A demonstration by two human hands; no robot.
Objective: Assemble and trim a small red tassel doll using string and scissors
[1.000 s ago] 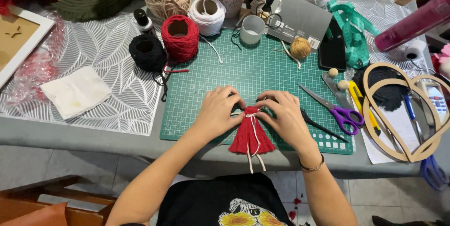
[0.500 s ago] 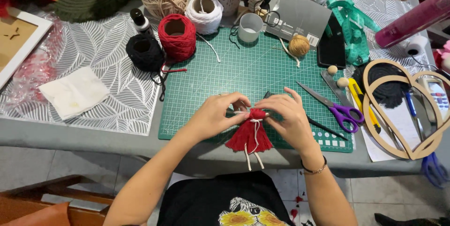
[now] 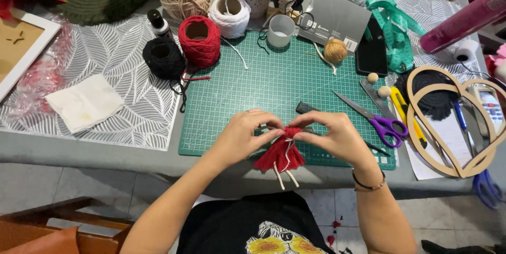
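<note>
Right at the near edge of the green cutting mat [image 3: 274, 82], both hands meet over a small red yarn tassel [image 3: 279, 154]. The left hand [image 3: 240, 138] is curled, its fingertips pinching the left side of the tassel's bound top, while the right hand [image 3: 337, 137] pinches the same top from the other side; both are closed on it, thumbs and forefingers nearly touching each other. The tassel's red strands fan downward past the mat's front border and the grey table [image 3: 79, 151] edge, and two pale cord ends [image 3: 284, 175] trail out below the fringe. A thin bracelet [image 3: 369, 184] circles the right wrist. Just beyond the hands lies a small black comb [image 3: 305, 108], partly hidden by the fingers. To the right of it, purple-handled scissors [image 3: 377, 119] rest on the mat, blades pointing up and left. Farther back on the mat's left corner stand a red yarn spool [image 3: 199, 40] and a black yarn spool [image 3: 163, 57], touching side by side, with a white cord spool [image 3: 230, 16] behind them. A wooden heart-shaped frame [image 3: 453, 119] lies well apart at the right, off the mat, and a folded white tissue [image 3: 84, 102] sits on the leaf-patterned placemat at the left.
</note>
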